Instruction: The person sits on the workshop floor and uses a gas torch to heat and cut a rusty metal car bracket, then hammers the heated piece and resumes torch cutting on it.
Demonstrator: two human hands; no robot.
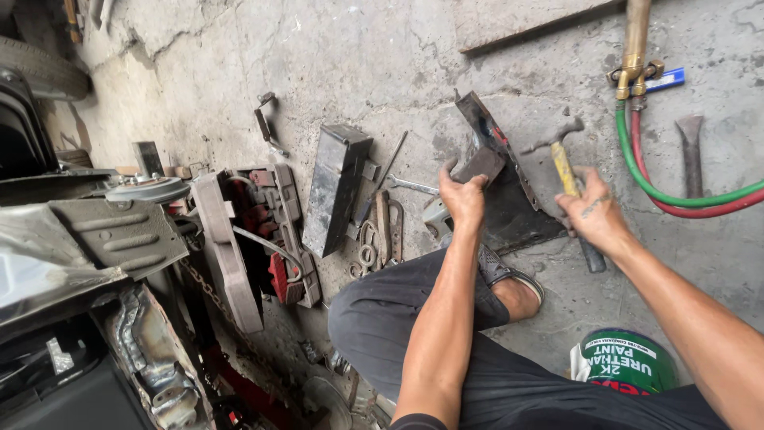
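A single head-worn camera is looking steeply down from the person's own eye level, facing forward over the bent knee [374, 318] onto the concrete floor [358, 64], sitting close enough that both forearms are filling the lower frame.

The floor [358, 56] is grey, cracked and stained concrete. The hammer [567, 171] has a yellow handle, a dark grip end and a grey head. The bent metal plate [509, 199] is black with rusty edges. Two hoses [676, 195] run side by side, one green, one red, from a brass torch [634, 48]. The paint can [629, 362] is green with a white label. The trousers [398, 318] are dark grey.
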